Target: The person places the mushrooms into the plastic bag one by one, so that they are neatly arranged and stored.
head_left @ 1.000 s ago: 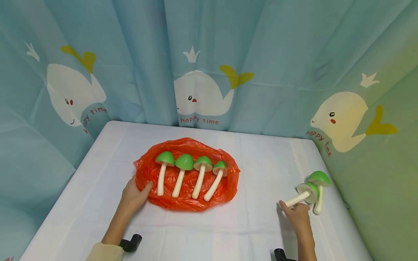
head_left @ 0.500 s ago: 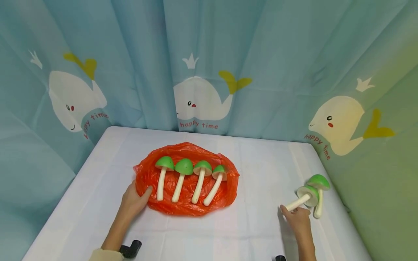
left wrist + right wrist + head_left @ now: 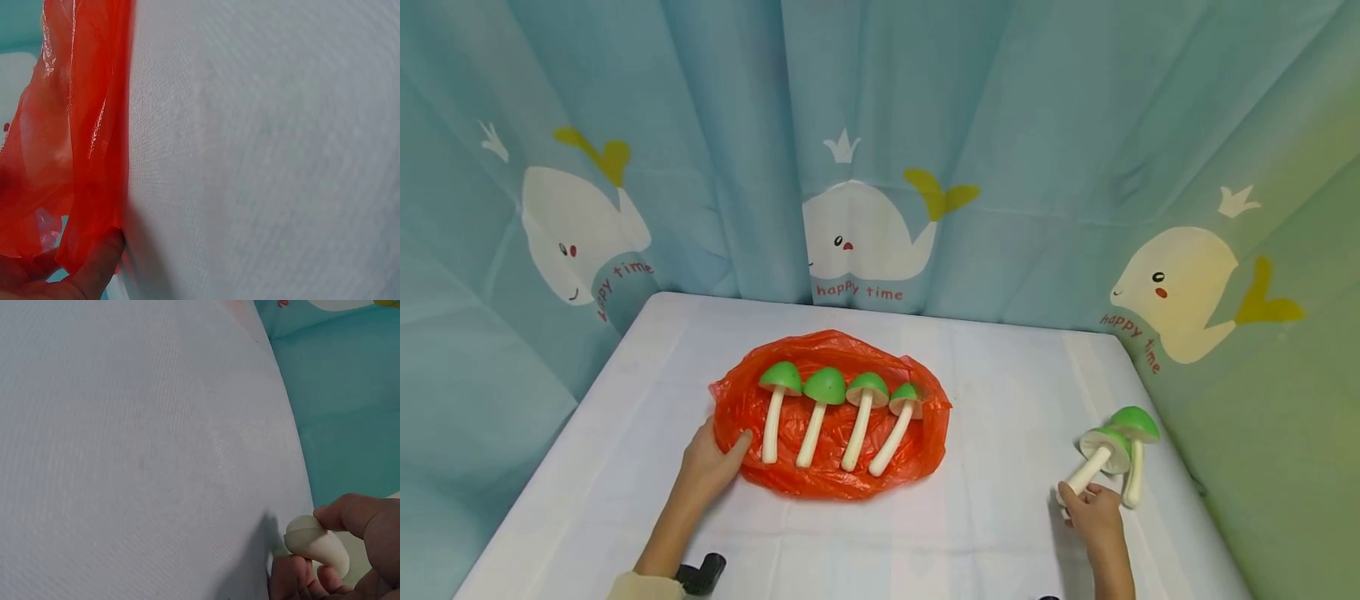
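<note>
In the head view, a red plastic bag (image 3: 850, 487) lies spread on the table, with several green-capped white mushrooms in a row on it; one is the leftmost mushroom (image 3: 772, 425). My left hand (image 3: 703, 467) pinches the bag's left edge, thumb on top; the left wrist view shows the fingers (image 3: 103, 259) against the red film (image 3: 97, 112). At the right, my right hand (image 3: 1097, 518) pinches the stem of another mushroom (image 3: 1109, 450), whose cap overlaps a second loose mushroom (image 3: 1135, 454). The right wrist view shows the white stem end (image 3: 315, 540) between thumb and fingers.
A white cloth covers the table (image 3: 992, 400). Blue-green curtains (image 3: 1037, 125) with whale prints close off the back and both sides. The loose mushrooms lie near the table's right edge. A black strap part (image 3: 702, 575) shows by the left wrist.
My right hand has moved slightly right, turning the mushroom's stem to a steeper angle. My left hand keeps its place on the bag. The head view has tilted, so everything sits lower.
</note>
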Motion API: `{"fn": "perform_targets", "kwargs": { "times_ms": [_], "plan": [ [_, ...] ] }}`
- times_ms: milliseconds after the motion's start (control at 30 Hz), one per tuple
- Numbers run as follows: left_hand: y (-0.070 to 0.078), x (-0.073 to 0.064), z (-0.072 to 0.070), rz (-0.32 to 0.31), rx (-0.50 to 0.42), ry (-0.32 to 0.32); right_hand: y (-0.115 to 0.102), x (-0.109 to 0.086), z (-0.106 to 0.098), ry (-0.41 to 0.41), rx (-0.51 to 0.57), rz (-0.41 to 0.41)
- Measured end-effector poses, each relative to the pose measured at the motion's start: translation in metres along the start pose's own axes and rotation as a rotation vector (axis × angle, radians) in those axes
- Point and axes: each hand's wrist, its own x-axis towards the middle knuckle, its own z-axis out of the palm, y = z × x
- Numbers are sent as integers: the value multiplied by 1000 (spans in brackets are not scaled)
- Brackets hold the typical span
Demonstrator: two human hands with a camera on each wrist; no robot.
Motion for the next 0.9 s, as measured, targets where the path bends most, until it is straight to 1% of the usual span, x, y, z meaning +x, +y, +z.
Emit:
{"fn": "perform_targets", "kwargs": {
  "times_ms": [167, 267, 333, 500, 533, 633, 700, 733, 767, 800, 867, 900],
  "plan": [
    [1, 3, -3, -3, -7, 1, -5, -2, 1, 19, 134, 17],
    [1, 3, -4, -7, -6, 2, -7, -2, 2, 76, 205, 37],
    [1, 4, -4, -7, -6, 3, -6, -2, 3, 122, 299, 32],
    [1, 4, -2, -14, -16, 7, -1, 1, 7, 206, 625, -7],
    [1, 4, -2, -14, -18, 8, -2, 0, 8, 217, 662, -12],
    [0, 4, 0, -18, -18, 9, -9, -3, 10, 256, 743, 22],
    [-1, 3, 1, -19, -16, 9, -17, -8, 10, 260, 802, 44],
    [-2, 3, 2, -19, -16, 9, -20, -11, 10, 264, 859, 62],
    [-2, 3, 2, -21, -15, 5, -23, -14, 10, 276, 950, 72],
    [-2, 2, 2, -20, -12, 2, -25, -16, 10, 290, 1033, 65],
    [-2, 2, 1, -17, -12, 3, -32, -19, 10, 321, 1195, 27],
    [-2, 2, 1, -13, -11, 5, -35, -19, 10, 333, 1266, -6]
  ]
}}
